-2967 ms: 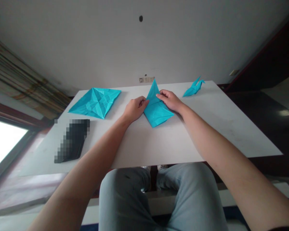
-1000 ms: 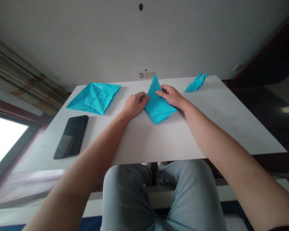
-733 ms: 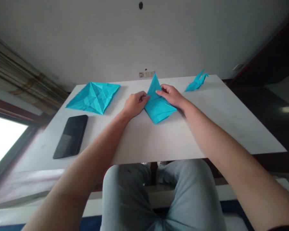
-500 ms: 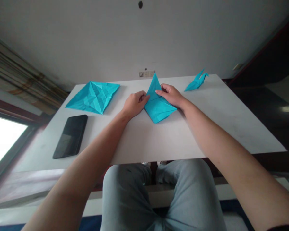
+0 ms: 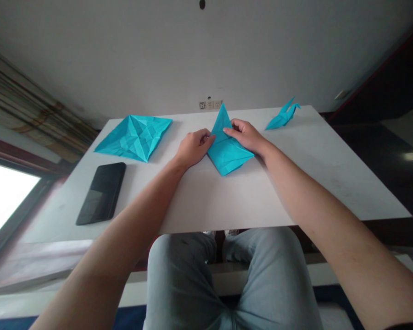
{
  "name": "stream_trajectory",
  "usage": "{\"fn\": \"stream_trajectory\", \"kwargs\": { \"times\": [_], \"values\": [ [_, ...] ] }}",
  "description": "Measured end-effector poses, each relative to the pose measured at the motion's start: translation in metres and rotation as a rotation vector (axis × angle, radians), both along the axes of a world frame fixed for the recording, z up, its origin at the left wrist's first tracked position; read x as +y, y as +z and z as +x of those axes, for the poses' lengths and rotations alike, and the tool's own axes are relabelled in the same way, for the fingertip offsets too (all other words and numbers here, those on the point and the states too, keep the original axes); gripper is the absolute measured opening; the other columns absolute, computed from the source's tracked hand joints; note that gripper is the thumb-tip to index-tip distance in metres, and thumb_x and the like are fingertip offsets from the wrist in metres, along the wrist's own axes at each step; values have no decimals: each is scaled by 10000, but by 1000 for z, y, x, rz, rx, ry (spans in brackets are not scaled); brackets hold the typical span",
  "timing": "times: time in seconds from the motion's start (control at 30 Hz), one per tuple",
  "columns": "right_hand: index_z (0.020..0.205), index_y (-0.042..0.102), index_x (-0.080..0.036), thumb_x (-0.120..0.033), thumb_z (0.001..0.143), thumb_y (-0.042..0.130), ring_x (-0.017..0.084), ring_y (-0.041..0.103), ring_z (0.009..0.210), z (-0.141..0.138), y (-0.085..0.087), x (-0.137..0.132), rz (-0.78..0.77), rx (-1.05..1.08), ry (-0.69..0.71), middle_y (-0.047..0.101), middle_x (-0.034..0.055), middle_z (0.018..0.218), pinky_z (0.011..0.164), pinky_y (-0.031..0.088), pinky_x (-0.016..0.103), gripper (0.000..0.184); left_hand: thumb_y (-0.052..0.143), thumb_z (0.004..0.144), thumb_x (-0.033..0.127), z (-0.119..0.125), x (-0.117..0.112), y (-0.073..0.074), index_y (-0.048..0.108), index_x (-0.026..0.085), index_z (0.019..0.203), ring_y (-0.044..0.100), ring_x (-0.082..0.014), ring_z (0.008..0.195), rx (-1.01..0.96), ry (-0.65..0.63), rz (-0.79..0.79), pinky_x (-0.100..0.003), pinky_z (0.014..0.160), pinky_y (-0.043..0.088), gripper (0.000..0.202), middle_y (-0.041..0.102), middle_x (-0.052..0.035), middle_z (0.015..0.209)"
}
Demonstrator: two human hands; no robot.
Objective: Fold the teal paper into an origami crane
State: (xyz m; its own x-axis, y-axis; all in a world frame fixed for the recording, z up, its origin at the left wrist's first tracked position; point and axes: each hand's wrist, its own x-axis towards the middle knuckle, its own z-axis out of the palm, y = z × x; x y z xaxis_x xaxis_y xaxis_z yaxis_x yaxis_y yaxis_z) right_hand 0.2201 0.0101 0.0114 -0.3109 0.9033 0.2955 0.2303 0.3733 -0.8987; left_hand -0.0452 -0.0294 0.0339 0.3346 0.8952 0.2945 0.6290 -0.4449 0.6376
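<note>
Two hands hold folded blue origami paper (image 5: 227,156), its long tip aimed away at the wall socket (image 5: 209,105); left hand (image 5: 194,147) and right hand (image 5: 244,136) appear to pinch its sides.

On my white table (image 5: 227,201), a creased blue paper sheet (image 5: 133,138) and a black phone (image 5: 101,193) lie toward the left end, a blue paper crane (image 5: 282,114) sits at the far right corner, and a wall socket panel (image 5: 209,105) shows just beyond the far edge.
</note>
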Motion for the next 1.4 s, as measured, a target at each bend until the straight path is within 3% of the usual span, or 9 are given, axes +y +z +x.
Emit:
{"fn": "stream_trajectory", "kwargs": {
  "times": [0.5,0.73,1.4],
  "values": [
    [912,666,-271,-941,885,922,221,540,888,0,1,0,7,-20,-15,640,-3,913,841,446,396,718,665,1145,532,0,1,-1,624,257,920,572,-220,780,3,-2,1,-382,755,356,358,685,-19,814],
    [912,678,-279,-1034,836,920,240,570,919,0,0,0,-6,-13,-15,670,3,896,824,469,387,796,658,1145,536,0,0,-1,636,254,935,579,-220,785,-6,-8,0,-385,763,357,352,708,-25,837],
    [891,656,-286,-1053,816,928,247,579,922,-2,2,-2,-11,-8,-26,675,15,916,835,475,400,817,645,1133,563,0,-1,0,638,260,934,569,-227,788,1,5,-5,-382,755,358,363,713,-37,838]
  ]
}}
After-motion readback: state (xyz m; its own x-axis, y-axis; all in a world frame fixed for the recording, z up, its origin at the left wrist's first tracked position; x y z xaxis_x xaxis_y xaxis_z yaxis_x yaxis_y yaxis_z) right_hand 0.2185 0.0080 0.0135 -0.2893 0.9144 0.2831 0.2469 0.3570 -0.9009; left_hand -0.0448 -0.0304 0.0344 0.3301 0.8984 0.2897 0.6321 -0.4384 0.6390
